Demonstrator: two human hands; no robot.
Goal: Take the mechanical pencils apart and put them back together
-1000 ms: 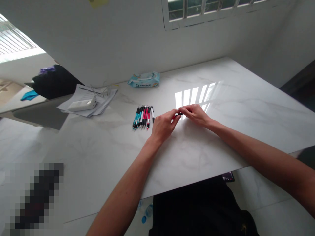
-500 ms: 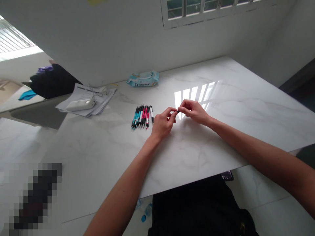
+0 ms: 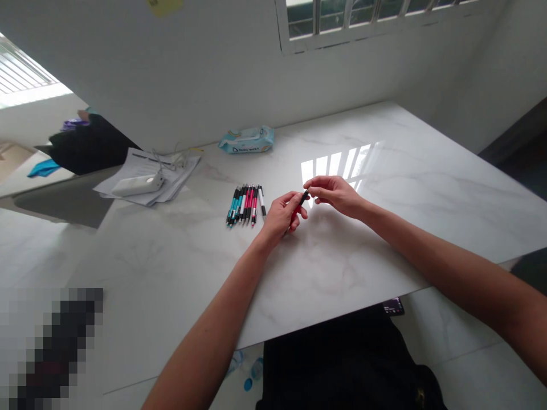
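Observation:
A pen (image 3: 303, 198) with a black grip and a red barrel slants up and to the right. My left hand (image 3: 282, 216) is wrapped round its barrel, which the fingers partly hide. At the pen's upper end, the thumb and index finger of my right hand (image 3: 335, 192) are pinched on its tip. Just left of my left hand lies a row of pens (image 3: 245, 204) in teal, white and red with black grips. A white pen (image 3: 261, 200) forms the right end of that row, closest to my hand.
On the marble-patterned table (image 3: 342, 256), a pack of wet wipes (image 3: 247, 140) rests by the wall. Farther left, papers (image 3: 171, 185) lie under a white power strip (image 3: 139, 185) and cables. Below the front edge are a phone (image 3: 394, 306) and plastic bottles (image 3: 257, 369).
The pen has come into view between my hands, its black grip and red barrel now showing. My left hand has turned around the barrel, and the view has shifted slightly.

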